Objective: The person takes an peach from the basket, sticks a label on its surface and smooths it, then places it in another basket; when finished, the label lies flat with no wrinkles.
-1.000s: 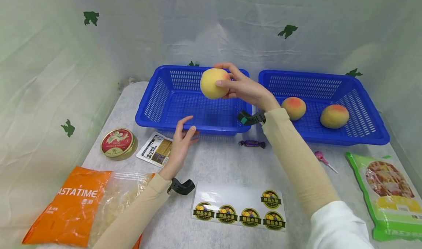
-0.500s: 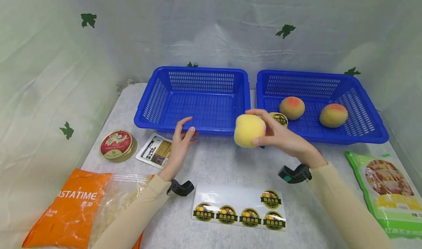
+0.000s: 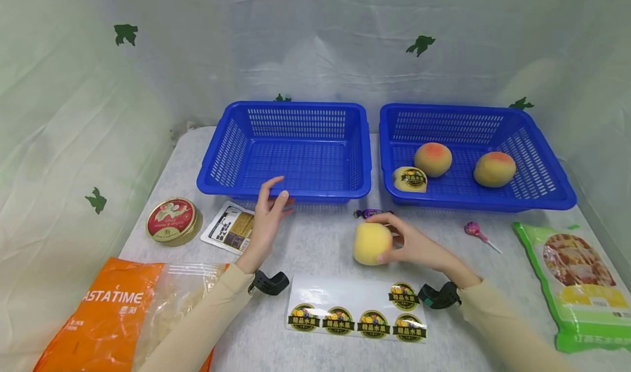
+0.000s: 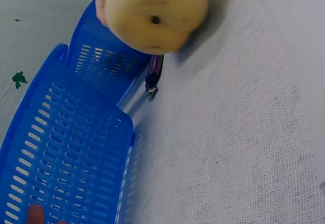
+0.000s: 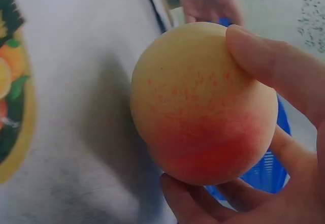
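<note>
My right hand (image 3: 423, 250) grips a yellow peach (image 3: 371, 244) between thumb and fingers, close over the table, just behind a glossy sticker sheet (image 3: 340, 291). In the right wrist view the thumb lies on one side of the peach (image 5: 203, 102), fingers on the other, its red blush facing the camera. Several round fruit-label stickers (image 3: 373, 324) line the sheet's front and right. My left hand (image 3: 264, 227) hangs with relaxed fingers near the front rim of the left blue basket (image 3: 296, 158), holding nothing. In the left wrist view the held peach shows a small dark hole.
The right blue basket (image 3: 547, 158) holds three peaches; its front-left peach (image 3: 410, 180) bears a label. A purple-wrapped candy (image 3: 366, 213), a lollipop (image 3: 473, 229) and a green food bag (image 3: 574, 284) lie rightward. A round tin (image 3: 172, 222), silver pouch (image 3: 229, 227) and orange bag (image 3: 105, 312) lie left.
My right hand has carried the peach from above the left basket forward toward me and down to the table, close to the sticker sheet. My left hand has stayed nearly still.
</note>
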### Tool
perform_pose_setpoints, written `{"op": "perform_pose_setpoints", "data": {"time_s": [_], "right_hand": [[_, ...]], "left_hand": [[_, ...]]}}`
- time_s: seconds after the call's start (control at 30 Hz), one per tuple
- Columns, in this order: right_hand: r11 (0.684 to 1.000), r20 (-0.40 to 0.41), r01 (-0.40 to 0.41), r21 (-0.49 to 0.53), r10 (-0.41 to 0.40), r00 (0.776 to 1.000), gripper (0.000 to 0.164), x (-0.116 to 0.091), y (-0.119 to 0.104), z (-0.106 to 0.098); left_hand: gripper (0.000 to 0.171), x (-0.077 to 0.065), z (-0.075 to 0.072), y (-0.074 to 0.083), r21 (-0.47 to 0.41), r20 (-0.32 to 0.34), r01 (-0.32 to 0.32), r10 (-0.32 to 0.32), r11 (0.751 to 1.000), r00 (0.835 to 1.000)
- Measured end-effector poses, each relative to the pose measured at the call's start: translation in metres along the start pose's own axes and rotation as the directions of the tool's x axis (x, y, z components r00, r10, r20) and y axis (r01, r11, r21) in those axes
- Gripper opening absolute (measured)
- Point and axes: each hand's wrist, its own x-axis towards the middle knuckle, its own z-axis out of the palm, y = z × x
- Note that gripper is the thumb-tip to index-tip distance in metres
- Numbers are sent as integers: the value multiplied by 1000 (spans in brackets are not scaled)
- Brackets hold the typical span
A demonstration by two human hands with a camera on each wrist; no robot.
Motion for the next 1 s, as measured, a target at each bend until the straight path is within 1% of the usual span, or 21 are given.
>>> {"op": "perform_pose_setpoints", "data": {"time_s": [0.1, 0.23, 0.37, 0.43, 0.5, 0.6, 0.67, 0.7, 0.73, 0.77, 0.8, 0.83, 0.87, 0.9, 0.93, 0.97, 1.0], "right_hand": [[999, -1, 7, -34, -7, 1000, 70, -1, 4, 5], [998, 2, 5, -62, -5, 1000, 72, -4, 5, 7], [998, 10, 7, -63, -6, 1000, 71, -10, 4, 5], [999, 3, 14, -51, -14, 1000, 70, -14, 5, 4], [999, -13, 18, -36, -18, 1000, 69, -19, 4, 2], [1000, -51, 16, -20, -17, 999, 66, -28, 3, -1], [1000, -79, 9, -10, -10, 997, 64, -34, 3, -3], [1000, -90, 10, -7, -10, 996, 63, -38, 2, -3], [1000, -103, 6, -4, -6, 995, 61, -41, 2, -4], [1000, -115, 0, -3, -1, 993, 60, -44, 2, -5], [1000, -124, -5, -1, 5, 992, 58, -47, 2, -5], [1000, -132, -14, -6, 13, 991, 56, -50, 2, -5], [1000, -139, -24, -11, 22, 990, 53, -53, 2, -5], [999, -144, -34, -15, 31, 989, 50, -56, 2, -5], [999, -144, -41, -24, 37, 989, 47, -59, 2, -4], [998, -138, -43, -37, 38, 990, 44, -61, 3, -4], [998, -130, -44, -52, 37, 991, 41, -64, 4, -3]], "left_hand": [[42, 0, 0, 0, -1, 2, -6, 6, 1000, 1000], [41, 2, -1, -4, -7, -1, -9, 9, 1000, 1000], [42, 6, -4, -11, -67, 2, 19, -19, 998, 1000], [43, 7, -6, -14, -102, 20, 31, -29, 994, 999], [45, 6, -8, -13, -122, 56, 34, -27, 992, 998], [48, 2, -7, -10, -107, 144, 23, -8, 994, 990], [48, -3, -4, -6, -66, 220, 0, 14, 998, 975], [48, -6, -2, -4, -45, 263, -14, 26, 999, 964], [47, -9, 1, -2, -14, 309, -34, 36, 999, 950], [45, -13, 4, -1, 17, 358, -55, 45, 998, 933], [43, -17, 8, 0, 49, 409, -83, 56, 995, 911], [42, -22, 12, 1, 91, 462, -115, 61, 989, 885], [39, -27, 17, 2, 133, 519, -155, 64, 979, 852], [36, -32, 22, 3, 172, 578, -195, 61, 966, 814], [33, -37, 27, 3, 209, 637, -243, 57, 947, 769], [30, -43, 33, 2, 242, 693, -295, 48, 924, 719], [28, -48, 39, 1, 272, 746, -356, 38, 894, 665]]}}
